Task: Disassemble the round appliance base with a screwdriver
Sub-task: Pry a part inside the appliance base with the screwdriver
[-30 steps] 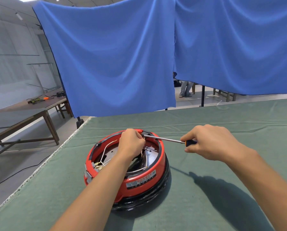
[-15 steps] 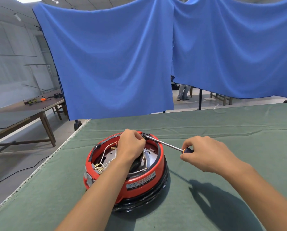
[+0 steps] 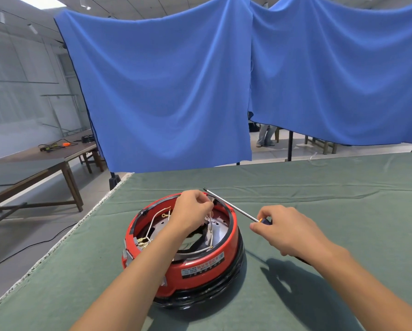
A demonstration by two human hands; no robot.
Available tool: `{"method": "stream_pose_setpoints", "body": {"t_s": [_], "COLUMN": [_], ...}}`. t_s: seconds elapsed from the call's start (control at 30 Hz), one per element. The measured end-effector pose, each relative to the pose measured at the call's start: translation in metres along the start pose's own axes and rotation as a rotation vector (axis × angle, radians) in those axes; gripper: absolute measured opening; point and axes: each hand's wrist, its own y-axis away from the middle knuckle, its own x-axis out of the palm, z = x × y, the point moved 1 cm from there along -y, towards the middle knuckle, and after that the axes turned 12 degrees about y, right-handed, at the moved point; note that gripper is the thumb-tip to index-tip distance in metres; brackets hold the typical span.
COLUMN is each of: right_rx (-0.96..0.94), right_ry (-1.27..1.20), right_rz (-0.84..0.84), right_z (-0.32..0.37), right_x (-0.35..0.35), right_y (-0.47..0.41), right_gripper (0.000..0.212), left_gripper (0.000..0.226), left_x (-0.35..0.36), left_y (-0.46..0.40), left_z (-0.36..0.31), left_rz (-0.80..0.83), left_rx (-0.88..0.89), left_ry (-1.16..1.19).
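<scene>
Two hands at the base, screwdriver tip lifted clear

Two hands are seen at lower centre. The left hand (image 3: 194,209) is curled over the open top of the round appliance base (image 3: 188,249), its fingertips pinching something small at the far rim; what is pinched cannot be made out. The right hand (image 3: 286,229), right of centre, is clenched round the handle of the one screwdriver (image 3: 231,206). Half a second ago the tip was set against the far rim beside the left fingers; now the shaft is angled up and the tip is raised past the rim, touching nothing. A screw is judged to have been loosened and handed over to the fingers. One base is counted, resting on the green table cover (image 3: 319,187), with several loose wires (image 3: 156,222) exposed inside. Two blue cloths (image 3: 166,87) hang behind.
</scene>
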Motion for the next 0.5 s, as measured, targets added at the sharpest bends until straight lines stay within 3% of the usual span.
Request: {"method": "stream_pose_setpoints", "body": {"t_s": [0.2, 0.37, 0.5], "right_rx": [0.021, 0.029, 0.039], "right_ry": [-0.127, -0.281, -0.388], "right_rz": [0.012, 0.013, 0.004], "right_z": [0.006, 0.013, 0.022], "right_x": [0.003, 0.008, 0.016], "right_y": [0.0, 0.0, -0.001], "right_gripper": [0.024, 0.029, 0.03], "left_gripper": [0.017, 0.014, 0.013], "left_x": [-0.007, -0.011, -0.007], "left_y": [0.003, 0.006, 0.013], "left_z": [-0.003, -0.007, 0.0], "left_rz": [0.087, 0.071, -0.036], "left_rx": [-0.025, 0.044, 0.103], "left_ry": [-0.034, -0.04, 0.105]}}
